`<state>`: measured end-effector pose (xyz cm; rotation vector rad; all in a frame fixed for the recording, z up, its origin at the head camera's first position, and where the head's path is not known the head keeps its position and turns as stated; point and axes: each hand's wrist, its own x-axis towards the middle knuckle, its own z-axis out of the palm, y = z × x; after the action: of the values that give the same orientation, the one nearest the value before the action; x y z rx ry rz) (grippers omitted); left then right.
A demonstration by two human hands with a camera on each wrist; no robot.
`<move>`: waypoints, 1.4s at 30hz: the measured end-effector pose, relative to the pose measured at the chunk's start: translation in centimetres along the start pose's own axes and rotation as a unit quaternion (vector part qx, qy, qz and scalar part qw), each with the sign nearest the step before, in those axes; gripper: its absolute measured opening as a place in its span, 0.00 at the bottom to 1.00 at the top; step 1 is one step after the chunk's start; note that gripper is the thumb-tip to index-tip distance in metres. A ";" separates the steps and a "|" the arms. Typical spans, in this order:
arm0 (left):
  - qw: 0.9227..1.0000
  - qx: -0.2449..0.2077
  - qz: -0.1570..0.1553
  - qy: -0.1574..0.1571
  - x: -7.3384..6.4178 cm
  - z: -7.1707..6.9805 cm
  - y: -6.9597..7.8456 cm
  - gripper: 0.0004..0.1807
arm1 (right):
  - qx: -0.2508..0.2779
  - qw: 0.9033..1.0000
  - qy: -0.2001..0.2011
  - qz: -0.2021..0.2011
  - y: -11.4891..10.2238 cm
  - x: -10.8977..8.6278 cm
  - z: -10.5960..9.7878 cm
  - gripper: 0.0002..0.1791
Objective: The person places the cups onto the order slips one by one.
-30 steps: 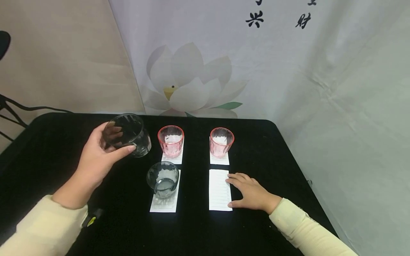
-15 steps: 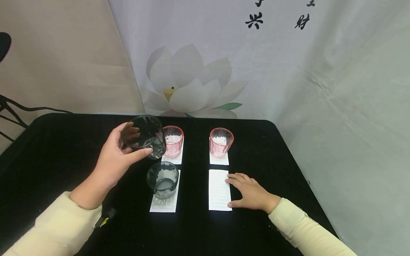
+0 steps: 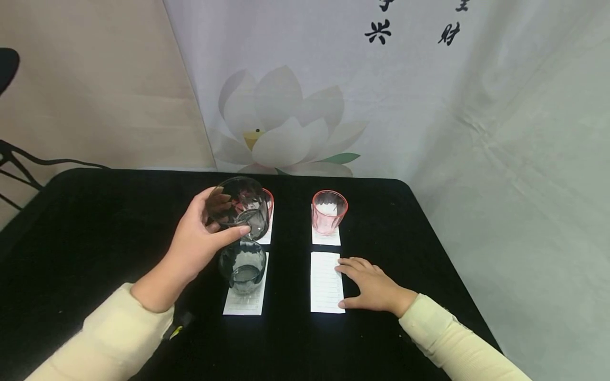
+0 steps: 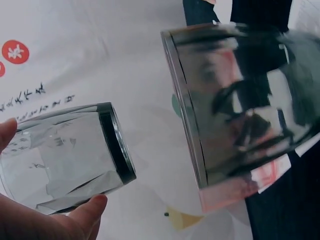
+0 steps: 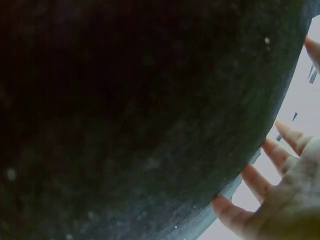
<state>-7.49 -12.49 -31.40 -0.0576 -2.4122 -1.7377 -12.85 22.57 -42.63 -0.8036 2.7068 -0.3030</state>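
My left hand (image 3: 193, 238) grips a grey see-through glass (image 3: 254, 222), thumb on the near side and fingers round the far side. The glass (image 4: 75, 155) tilts in the air and overlaps the left pink glass (image 3: 270, 203) in the head view. Just below it, a second grey glass (image 3: 243, 272) stands upright on a white lined slip (image 3: 242, 308); it looms large at the right of the left wrist view. My right hand (image 3: 374, 288) lies with spread fingers beside another white slip (image 3: 326, 286), fingertips at its right edge.
Another pink-rimmed glass (image 3: 329, 214) stands on the far right slip (image 3: 326, 241). The black-covered table (image 3: 290, 344) ends at a pale curtain (image 3: 405, 106) printed with a lotus. A black stand (image 3: 14, 164) is at the far left.
My left hand has carried the grey glass rightwards and slightly down, from left of the left pink glass to in front of it. My right hand has stayed in place.
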 end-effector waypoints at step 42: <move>0.992 -0.089 0.016 -0.093 -2.1 11.6 -0.6 0.47 | 0.006 1.000 0.009 -0.014 0.8 0.3 0.4 0.42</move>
<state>-6.77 -1.61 -35.90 -0.2903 -2.3547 -2.0106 -13.34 23.02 -43.31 -0.8395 2.7104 -0.3356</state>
